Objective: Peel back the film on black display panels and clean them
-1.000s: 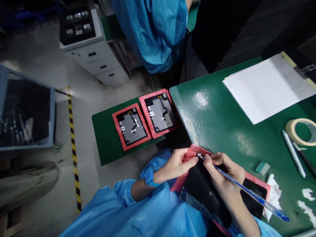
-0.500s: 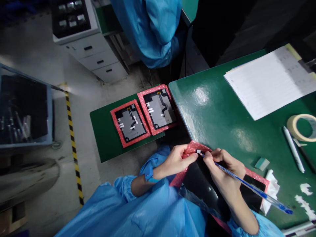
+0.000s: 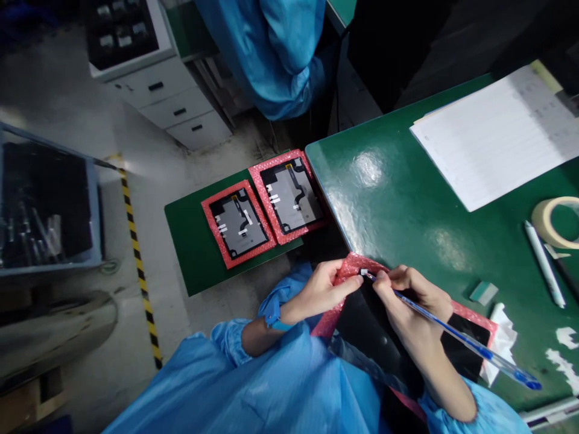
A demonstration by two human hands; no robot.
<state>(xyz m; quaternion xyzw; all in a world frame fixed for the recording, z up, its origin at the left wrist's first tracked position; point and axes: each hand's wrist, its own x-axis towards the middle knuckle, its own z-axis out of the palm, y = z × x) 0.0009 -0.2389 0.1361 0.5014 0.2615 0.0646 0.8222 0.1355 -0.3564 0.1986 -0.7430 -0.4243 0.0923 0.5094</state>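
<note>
A black glossy panel [image 3: 362,319] lies on a pink bubble-wrap sheet [image 3: 357,263] at the table's near edge. My left hand [image 3: 321,292] is closed on the corner of the wrap, thumb on top, the other fingers partly hidden. Beside that thumb sits a small white label [image 3: 363,272] on the panel's corner. My right hand [image 3: 418,307] pinches a clear blue ballpoint pen [image 3: 470,345] near its tip. The pen's tip meets the label's edge; whether it touches is too small to tell. The heel of this hand hovers over or rests on the panel.
Two panels on pink wrap, one [image 3: 239,223] beside the other [image 3: 292,196], lie on a green side board [image 3: 185,241]. The green table [image 3: 389,199] bears paper sheets [image 3: 493,138], a tape roll [image 3: 540,220], a white marker [image 3: 545,265] and an eraser-like block [image 3: 484,293]. A person in blue [image 3: 275,54] sits opposite.
The view has shifted slightly. Both hands keep their holds, and the pen tip stays at the white label with only a tiny movement.
</note>
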